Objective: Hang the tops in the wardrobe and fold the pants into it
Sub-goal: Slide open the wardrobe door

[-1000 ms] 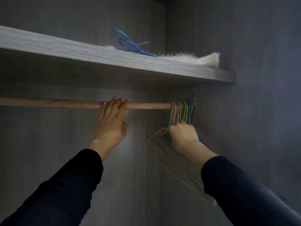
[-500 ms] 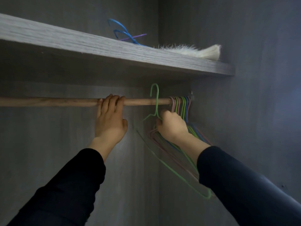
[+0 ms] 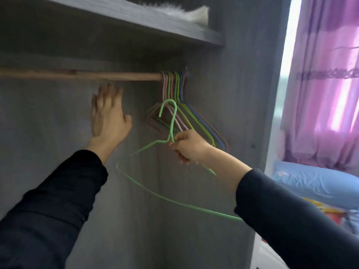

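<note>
The grey wardrobe fills most of the view, its back wall and right side panel in dim light. A grey wood-grain shelf spans its top, and a purple curtain hangs over a bright window to the right of the wardrobe. Under the shelf a wooden rail runs across to the right side panel. Below the curtain lies a blue pillow.

A bunch of wire hangers, pink, green and blue, hangs pushed up against the rail's right end. One green hanger is off the rail, tilted, its hook below the rail and in front of the bunch.

The right hand grips that green hanger at the neck, where the hook meets the shoulders, with fingers curled round the wire. The left hand is held up just under the rail, apart from it, fingers straight and slightly spread, holding nothing; I cannot tell whether it touches the back wall. Both arms wear dark sleeves.

A white fluffy item lies on the shelf's right end.
</note>
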Demonstrator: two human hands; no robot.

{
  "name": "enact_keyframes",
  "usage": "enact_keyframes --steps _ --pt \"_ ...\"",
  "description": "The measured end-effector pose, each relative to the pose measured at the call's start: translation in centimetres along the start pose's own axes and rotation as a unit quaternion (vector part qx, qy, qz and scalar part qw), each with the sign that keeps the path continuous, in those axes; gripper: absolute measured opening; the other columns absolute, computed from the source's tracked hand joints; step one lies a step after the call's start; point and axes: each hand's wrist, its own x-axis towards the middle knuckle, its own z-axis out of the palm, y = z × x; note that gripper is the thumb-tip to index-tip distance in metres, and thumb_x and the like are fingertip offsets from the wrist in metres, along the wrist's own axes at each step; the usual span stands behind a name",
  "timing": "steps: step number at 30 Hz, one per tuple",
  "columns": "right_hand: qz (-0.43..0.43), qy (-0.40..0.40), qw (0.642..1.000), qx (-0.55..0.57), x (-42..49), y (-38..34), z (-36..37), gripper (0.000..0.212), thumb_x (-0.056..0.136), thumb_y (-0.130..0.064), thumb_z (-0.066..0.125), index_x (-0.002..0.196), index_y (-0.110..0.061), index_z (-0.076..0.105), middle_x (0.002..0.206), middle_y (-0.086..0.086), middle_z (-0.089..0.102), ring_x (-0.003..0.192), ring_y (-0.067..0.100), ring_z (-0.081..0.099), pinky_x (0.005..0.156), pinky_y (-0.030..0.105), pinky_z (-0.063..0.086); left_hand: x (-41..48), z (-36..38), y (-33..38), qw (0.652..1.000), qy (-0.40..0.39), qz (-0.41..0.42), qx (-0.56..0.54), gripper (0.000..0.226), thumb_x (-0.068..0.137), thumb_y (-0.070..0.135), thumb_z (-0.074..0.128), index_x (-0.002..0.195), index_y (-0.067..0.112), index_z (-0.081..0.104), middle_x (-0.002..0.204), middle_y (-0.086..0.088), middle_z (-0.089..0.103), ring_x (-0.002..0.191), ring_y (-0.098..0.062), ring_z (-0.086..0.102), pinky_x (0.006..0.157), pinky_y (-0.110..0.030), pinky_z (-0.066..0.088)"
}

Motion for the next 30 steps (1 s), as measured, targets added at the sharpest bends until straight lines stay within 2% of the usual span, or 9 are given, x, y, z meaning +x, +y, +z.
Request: enact_keyframes --steps 4,8,12,14,16,20,24,27,30 --pt "0.049 -0.003 0.998 -0.033 -6.8 4.8 -2.5 0.044 0.092 -0.026 0.061 0.051 -0.016 0.046 0.041 -0.001 0.042 0.030 0.010 0.036 0.039 0.018 0.035 -8.0 2.5 6.8 0.988 -0.039 -0.045 -0.139 0.064 0.081 0.008 0.060 0.141 0.004 0.037 0.152 -0.020 0.028 0.141 -0.037 0.022 0.116 -0.043 0.017" --pt "0.088 -0.047 0.994 -0.049 -14.8 9.9 -6.5 0.042 0.093 -0.033 0.059 0.056 -0.017 0.047 0.048 0.005 0.047 0.036 0.014 0.039 0.041 0.019 0.036 -16.1 2.8 15.6 0.962 -0.036 -0.093 -0.254 0.046 0.080 0.004 0.056 0.125 0.006 0.051 0.140 -0.015 0.042 0.130 -0.034 0.035 0.106 -0.043 0.031" --pt "0.167 -0.087 0.980 -0.066 -23.7 15.5 -13.1 0.023 0.094 -0.028 0.059 0.082 -0.009 0.066 0.058 0.005 0.061 0.043 0.015 0.048 0.042 0.020 0.039 -23.9 1.4 25.5 0.957 -0.047 -0.084 -0.274 0.035 0.078 0.002 0.056 0.112 0.007 0.056 0.128 -0.013 0.049 0.119 -0.031 0.039 0.098 -0.039 0.034" --pt "0.203 -0.088 0.972 -0.081 -28.6 18.7 -16.9 0.025 0.094 -0.026 0.058 0.093 -0.003 0.068 0.060 0.004 0.061 0.047 0.015 0.050 0.044 0.021 0.041 -27.6 0.9 31.0 0.951 -0.088 -0.084 -0.283 0.035 0.076 -0.001 0.057 0.110 0.006 0.057 0.125 -0.015 0.050 0.117 -0.033 0.041 0.098 -0.038 0.033" --pt "0.237 -0.079 0.964 -0.086 -33.4 22.2 -20.4 0.026 0.093 -0.027 0.059 0.096 -0.002 0.068 0.059 0.002 0.061 0.047 0.014 0.051 0.047 0.023 0.042 -31.0 0.6 37.0 0.940 -0.152 -0.067 -0.298 0.034 0.075 -0.002 0.058 0.108 0.004 0.058 0.120 -0.017 0.052 0.115 -0.036 0.043 0.098 -0.037 0.031" --pt "0.310 -0.008 0.947 -0.080 -42.3 28.6 -26.9 0.027 0.091 -0.028 0.065 0.090 -0.002 0.068 0.061 0.001 0.060 0.051 0.013 0.052 0.053 0.025 0.044 -36.8 0.7 48.8 0.887 -0.317 -0.048 -0.332 0.031 0.080 0.003 0.056 0.110 0.006 0.060 0.120 -0.016 0.051 0.116 -0.032 0.038 0.098 -0.037 0.033" --pt "0.378 0.078 0.920 -0.071 -50.4 34.2 -33.0 0.026 0.088 -0.030 0.066 0.079 -0.005 0.065 0.061 0.002 0.057 0.048 0.011 0.051 0.047 0.020 0.042 -41.2 1.7 60.2 0.827 -0.460 0.022 -0.323 0.028 0.085 0.013 0.052 0.112 0.014 0.058 0.127 -0.011 0.048 0.120 -0.028 0.036 0.101 -0.035 0.032" --pt "0.419 0.140 0.895 -0.056 -55.6 38.1 -37.5 0.027 0.086 -0.030 0.068 0.078 -0.004 0.065 0.062 0.004 0.055 0.056 0.016 0.051 0.052 0.025 0.042 -43.8 2.6 68.0 0.787 -0.528 0.086 -0.306 0.026 0.088 0.020 0.049 0.114 0.018 0.056 0.126 -0.009 0.047 0.119 -0.026 0.037 0.101 -0.033 0.032" --pt "0.459 0.196 0.866 -0.037 -59.6 42.2 -42.1 0.020 0.091 -0.025 0.064 0.082 -0.007 0.063 0.063 0.005 0.054 0.051 0.015 0.050 0.044 0.022 0.042 -45.9 4.2 75.2 0.756 -0.560 0.139 -0.308 0.025 0.088 0.023 0.049 0.111 0.019 0.056 0.123 -0.009 0.050 0.117 -0.026 0.039 0.102 -0.033 0.034"
